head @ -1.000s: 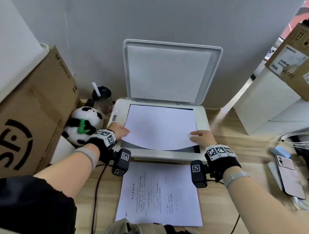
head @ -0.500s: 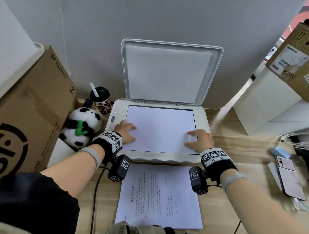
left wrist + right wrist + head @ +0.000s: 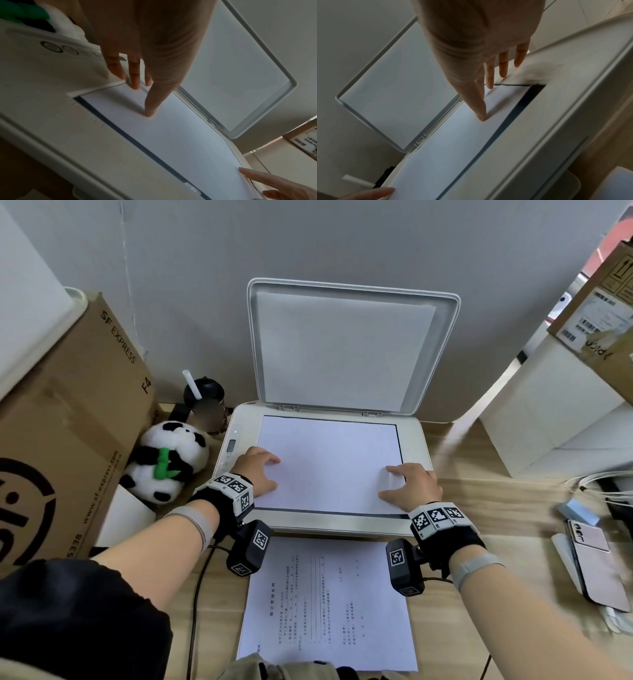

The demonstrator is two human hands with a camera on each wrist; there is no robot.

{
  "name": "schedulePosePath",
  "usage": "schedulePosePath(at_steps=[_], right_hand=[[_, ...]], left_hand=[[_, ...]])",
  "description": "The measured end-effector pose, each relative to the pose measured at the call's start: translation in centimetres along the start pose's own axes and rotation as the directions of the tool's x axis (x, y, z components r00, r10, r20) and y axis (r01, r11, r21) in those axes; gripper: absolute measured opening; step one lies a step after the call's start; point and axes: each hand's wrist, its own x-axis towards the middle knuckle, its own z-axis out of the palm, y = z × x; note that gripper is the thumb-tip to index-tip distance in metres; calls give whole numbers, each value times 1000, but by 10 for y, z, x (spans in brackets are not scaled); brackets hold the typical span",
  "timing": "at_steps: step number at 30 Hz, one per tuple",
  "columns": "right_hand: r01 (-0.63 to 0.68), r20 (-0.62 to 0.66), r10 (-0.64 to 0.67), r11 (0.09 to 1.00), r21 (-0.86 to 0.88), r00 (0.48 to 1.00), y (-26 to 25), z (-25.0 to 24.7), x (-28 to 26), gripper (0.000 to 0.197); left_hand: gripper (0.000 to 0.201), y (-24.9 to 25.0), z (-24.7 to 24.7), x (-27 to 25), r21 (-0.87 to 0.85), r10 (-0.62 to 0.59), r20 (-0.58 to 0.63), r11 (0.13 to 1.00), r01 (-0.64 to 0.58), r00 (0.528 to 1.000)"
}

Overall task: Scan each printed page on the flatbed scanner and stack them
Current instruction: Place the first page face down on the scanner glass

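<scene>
A white flatbed scanner (image 3: 416, 440) stands against the wall with its lid (image 3: 342, 350) raised. A white sheet (image 3: 329, 463) lies blank side up on the glass (image 3: 329, 511). My left hand (image 3: 257, 474) presses the sheet's left edge with straight fingers (image 3: 135, 75). My right hand (image 3: 411, 484) presses its right edge, fingers (image 3: 489, 75) straight too. A printed page (image 3: 329, 604) lies on the desk in front of the scanner. In both wrist views the sheet (image 3: 180, 135) (image 3: 440, 151) lies flat, with a dark strip of glass along its near edge.
A big cardboard box (image 3: 61, 446), a plush panda (image 3: 168, 460) and a cup with a straw (image 3: 203, 398) stand left of the scanner. A phone (image 3: 596, 563), cables (image 3: 603, 484) and white boxes (image 3: 555, 412) are on the right.
The sheet, held bowed above the glass a second ago, now lies flat on it. Both hands have gone down with it and press its side edges.
</scene>
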Motion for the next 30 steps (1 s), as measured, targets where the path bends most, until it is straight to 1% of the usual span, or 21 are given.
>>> schedulePosePath(at_steps=[4, 8, 19, 21, 23, 24, 26, 28, 30], right_hand=[[3, 0, -3, 1000, -11, 1000, 0, 1, -2, 52], [4, -11, -4, 1000, 15, 1000, -1, 1, -2, 52], [-1, 3, 1, 1000, -14, 1000, -3, -1, -2, 52], [11, 4, -11, 1000, -28, 1000, -3, -1, -1, 52], [29, 2, -29, 999, -26, 1000, -3, -2, 3, 51], [39, -7, -39, 999, 13, 999, -4, -2, 6, 49], [50, -39, -43, 979, 196, 998, -6, -6, 13, 43], [36, -55, -15, 911, 410, 998, -9, -12, 20, 35], [4, -39, 23, 813, 582, 999, -13, -18, 26, 28]], left_hand=[[54, -1, 0, 1, -21, 0, 1, 1000, 0, 1000], [54, -1, 0, 3, -43, -8, 6, 999, 8, 1000], [54, 0, 1, 4, -40, -31, 15, 999, 31, 999], [52, 0, 0, 6, -35, -28, 18, 999, 29, 999], [46, 1, -4, 9, -52, -10, -5, 999, 10, 1000], [42, 2, -7, 12, -88, -7, -40, 996, 3, 999], [39, 8, -19, 21, -188, -26, -136, 982, 0, 990], [43, 20, -38, 32, -335, -79, -210, 942, 5, 975], [55, 34, -62, 46, -515, -163, -214, 857, 31, 963]])
